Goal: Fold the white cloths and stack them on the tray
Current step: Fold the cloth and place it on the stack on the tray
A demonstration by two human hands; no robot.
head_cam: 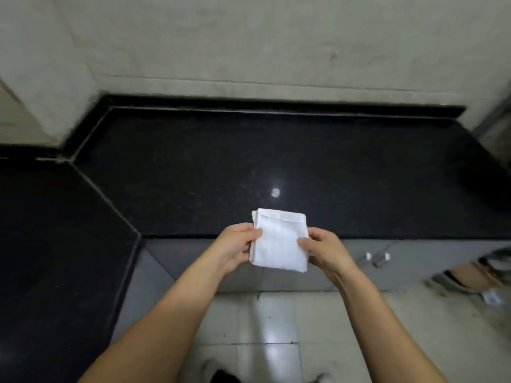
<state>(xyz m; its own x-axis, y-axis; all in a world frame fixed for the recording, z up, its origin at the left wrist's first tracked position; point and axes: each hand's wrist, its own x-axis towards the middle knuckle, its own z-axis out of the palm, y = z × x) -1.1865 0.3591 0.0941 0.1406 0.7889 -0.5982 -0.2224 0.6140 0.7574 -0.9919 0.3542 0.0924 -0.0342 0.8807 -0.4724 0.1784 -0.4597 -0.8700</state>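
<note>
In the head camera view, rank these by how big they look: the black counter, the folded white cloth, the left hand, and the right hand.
1. Counter, by far the largest.
2. Cloth.
3. Left hand and right hand: they look about alike, so no ranking between them. Each is partly behind the cloth, which sits nearer the camera than the counter.
</note>
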